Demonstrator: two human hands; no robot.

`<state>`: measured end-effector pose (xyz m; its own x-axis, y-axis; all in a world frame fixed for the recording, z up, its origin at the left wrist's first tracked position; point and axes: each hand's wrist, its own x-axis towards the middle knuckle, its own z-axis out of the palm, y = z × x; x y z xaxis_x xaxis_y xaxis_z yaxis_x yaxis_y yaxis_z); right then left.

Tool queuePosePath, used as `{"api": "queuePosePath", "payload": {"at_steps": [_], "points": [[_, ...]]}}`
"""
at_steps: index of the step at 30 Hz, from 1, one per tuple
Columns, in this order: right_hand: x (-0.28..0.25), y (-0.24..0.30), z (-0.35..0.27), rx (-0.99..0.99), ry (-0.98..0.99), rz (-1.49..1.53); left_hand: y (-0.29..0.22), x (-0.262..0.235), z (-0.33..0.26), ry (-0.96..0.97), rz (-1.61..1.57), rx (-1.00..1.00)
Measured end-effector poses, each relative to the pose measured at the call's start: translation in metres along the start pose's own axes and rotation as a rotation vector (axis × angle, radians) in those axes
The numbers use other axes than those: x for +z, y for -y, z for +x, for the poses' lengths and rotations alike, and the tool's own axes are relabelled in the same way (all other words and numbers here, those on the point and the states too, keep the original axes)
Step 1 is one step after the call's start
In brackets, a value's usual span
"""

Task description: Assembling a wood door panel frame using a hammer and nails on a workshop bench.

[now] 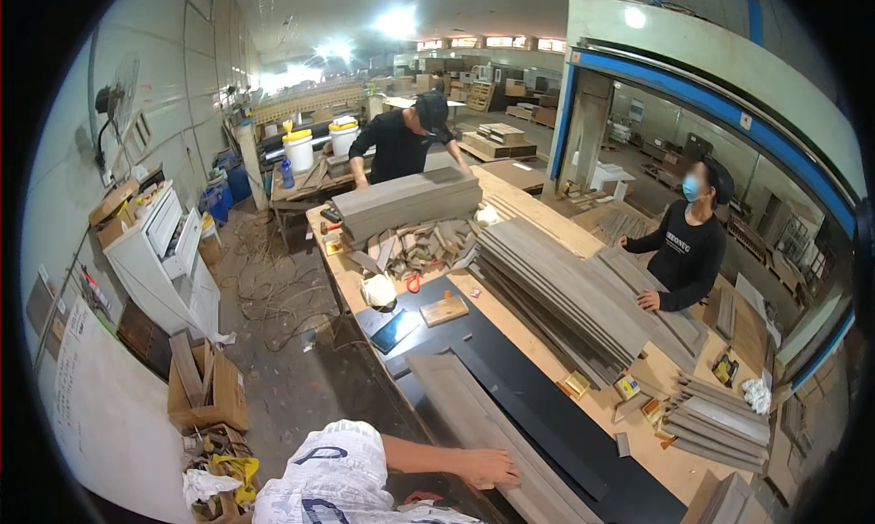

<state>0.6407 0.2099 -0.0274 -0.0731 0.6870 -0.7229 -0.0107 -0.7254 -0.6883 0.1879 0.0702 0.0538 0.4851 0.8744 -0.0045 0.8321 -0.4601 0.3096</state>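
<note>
At lower centre, the left hand (490,469) touches a grey wooden panel (472,409); whether it grips, I cannot tell.

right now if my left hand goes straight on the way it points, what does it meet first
Your left hand seems to rest on the grey framed panel; straight on, it would cross the panel's far edge and probably meet the black sheet next, though depth is unclear.

I see wooden bench (679,469): black sheet (499,349), lower centre, long panel (467,404) atop; stacked boards (565,292) right of centre; offcuts (415,249) heaped mid-frame.
</note>
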Motion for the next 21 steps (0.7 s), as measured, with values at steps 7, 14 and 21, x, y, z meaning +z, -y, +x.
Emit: {"api": "queuePosePath", "payload": {"at_steps": [7, 14, 21], "points": [[0.021, 0.027, -0.039, -0.130, -0.099, -0.108, 0.012, -0.006, -0.040, -0.130, 0.038, -0.040], [0.041, 0.050, -0.068, -0.199, -0.137, -0.069, 0.049, -0.024, -0.034, -0.366, 0.104, -0.053], [0.056, 0.067, -0.114, -0.218, -0.186, -0.040, 0.066, -0.073, -0.015, -0.656, 0.142, -0.159]]}}
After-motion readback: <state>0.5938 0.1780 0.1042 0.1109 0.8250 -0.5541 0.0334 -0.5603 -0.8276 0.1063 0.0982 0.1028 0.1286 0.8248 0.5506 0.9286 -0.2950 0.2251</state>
